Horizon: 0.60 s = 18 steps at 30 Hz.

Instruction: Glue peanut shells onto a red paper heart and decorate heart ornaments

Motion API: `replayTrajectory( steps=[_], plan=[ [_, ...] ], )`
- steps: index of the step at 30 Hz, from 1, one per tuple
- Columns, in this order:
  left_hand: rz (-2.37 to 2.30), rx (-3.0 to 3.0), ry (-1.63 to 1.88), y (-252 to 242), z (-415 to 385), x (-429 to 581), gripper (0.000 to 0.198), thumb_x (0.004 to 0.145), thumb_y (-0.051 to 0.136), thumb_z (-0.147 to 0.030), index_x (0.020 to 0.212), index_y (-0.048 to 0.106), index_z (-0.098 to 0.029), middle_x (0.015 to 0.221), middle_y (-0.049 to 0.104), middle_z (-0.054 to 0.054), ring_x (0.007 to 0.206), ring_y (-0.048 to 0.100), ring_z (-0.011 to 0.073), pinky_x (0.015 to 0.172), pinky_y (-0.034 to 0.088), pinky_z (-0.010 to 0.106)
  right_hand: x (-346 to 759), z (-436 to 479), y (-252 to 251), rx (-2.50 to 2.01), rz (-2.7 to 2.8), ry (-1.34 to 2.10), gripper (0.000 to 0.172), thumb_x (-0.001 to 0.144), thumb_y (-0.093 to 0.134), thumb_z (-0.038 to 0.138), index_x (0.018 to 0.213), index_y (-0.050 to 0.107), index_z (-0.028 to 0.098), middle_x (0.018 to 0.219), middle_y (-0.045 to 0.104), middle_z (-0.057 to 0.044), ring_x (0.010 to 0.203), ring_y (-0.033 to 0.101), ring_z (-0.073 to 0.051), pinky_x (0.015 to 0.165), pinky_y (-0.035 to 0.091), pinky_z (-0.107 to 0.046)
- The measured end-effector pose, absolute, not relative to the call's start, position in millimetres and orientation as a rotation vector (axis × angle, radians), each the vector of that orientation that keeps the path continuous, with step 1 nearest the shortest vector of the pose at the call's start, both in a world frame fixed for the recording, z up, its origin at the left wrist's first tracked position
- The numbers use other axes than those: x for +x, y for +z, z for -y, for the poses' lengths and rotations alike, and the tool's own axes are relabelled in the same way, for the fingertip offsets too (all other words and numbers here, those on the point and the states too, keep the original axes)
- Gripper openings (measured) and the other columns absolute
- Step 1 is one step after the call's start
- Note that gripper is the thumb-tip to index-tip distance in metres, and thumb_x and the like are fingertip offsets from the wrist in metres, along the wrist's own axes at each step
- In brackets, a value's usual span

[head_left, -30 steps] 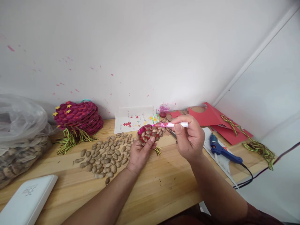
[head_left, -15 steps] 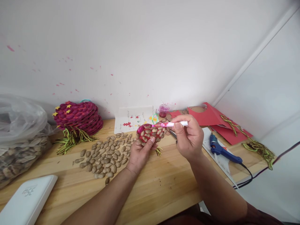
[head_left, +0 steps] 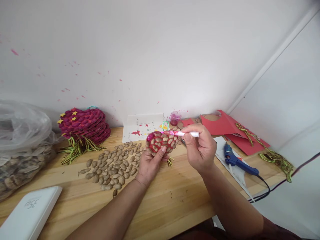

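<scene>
My left hand [head_left: 153, 163] grips the lower edge of a red card covered with peanuts [head_left: 158, 144], its thumb on the front. Wet magenta paint coats the peanuts at the card's upper left; the others are bare tan. A green loop [head_left: 165, 125] shows at the top and a yarn tassel [head_left: 170, 161] hangs below. Between thumb and fingers, my right hand [head_left: 201, 146] pinches a white-handled paintbrush [head_left: 191, 134]. Its magenta-stained tip lies over the card's top edge; whether it touches a peanut I cannot tell. Loose peanuts [head_left: 113, 166] spread on the table left of my left hand.
Left: a plastic bag of peanuts [head_left: 25, 163], a white power bank [head_left: 31, 211] and stacked painted pieces [head_left: 83, 123]. Back: a paper sheet [head_left: 130, 123] and a cup of magenta paint [head_left: 175, 118]. Right: red card sheets [head_left: 217, 123], a blue glue gun [head_left: 241, 164] with cord, and yarn [head_left: 276, 161].
The brush tip has shifted slightly left along the card's top edge, and my right hand has moved slightly with it. My left hand keeps its hold on the card. The view has shifted a little.
</scene>
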State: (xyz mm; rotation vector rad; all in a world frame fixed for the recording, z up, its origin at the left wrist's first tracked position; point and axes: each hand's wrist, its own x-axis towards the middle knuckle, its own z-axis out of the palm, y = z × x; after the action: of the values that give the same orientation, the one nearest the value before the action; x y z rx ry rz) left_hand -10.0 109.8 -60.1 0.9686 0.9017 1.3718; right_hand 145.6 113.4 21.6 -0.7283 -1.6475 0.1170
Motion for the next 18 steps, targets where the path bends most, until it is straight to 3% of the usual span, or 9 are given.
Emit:
replayTrajectory(
  steps=[11, 18],
  plan=[
    [-0.985, 0.983, 1.348, -58.2, -107.1, -9.1, 0.048, 0.070, 0.085, -0.059, 0.088, 0.081, -0.015, 0.083, 0.080, 0.011, 0.060, 0.072, 0.0172, 0.056, 0.062, 0.026, 142.3, -113.3, 24.3, -0.691, 1.731, -0.079, 0.021, 0.092, 0.063, 0.008, 0.106, 0.067, 0.022, 0.096, 0.072, -0.003, 0.089, 0.066, -0.018, 0.080, 0.053, -0.034],
    [-1.014, 1.049, 1.369, -60.4, -105.8, -7.0, 0.031, 0.079, 0.079, -0.049, 0.078, 0.078, -0.018, 0.072, 0.076, 0.006, 0.055, 0.068, 0.0158, 0.053, 0.060, 0.026, 138.6, -110.9, 24.2, -0.633, 1.779, -0.110, 0.024, 0.090, 0.063, 0.006, 0.108, 0.066, 0.021, 0.096, 0.073, -0.004, 0.091, 0.065, -0.018, 0.082, 0.053, -0.034]
  ],
)
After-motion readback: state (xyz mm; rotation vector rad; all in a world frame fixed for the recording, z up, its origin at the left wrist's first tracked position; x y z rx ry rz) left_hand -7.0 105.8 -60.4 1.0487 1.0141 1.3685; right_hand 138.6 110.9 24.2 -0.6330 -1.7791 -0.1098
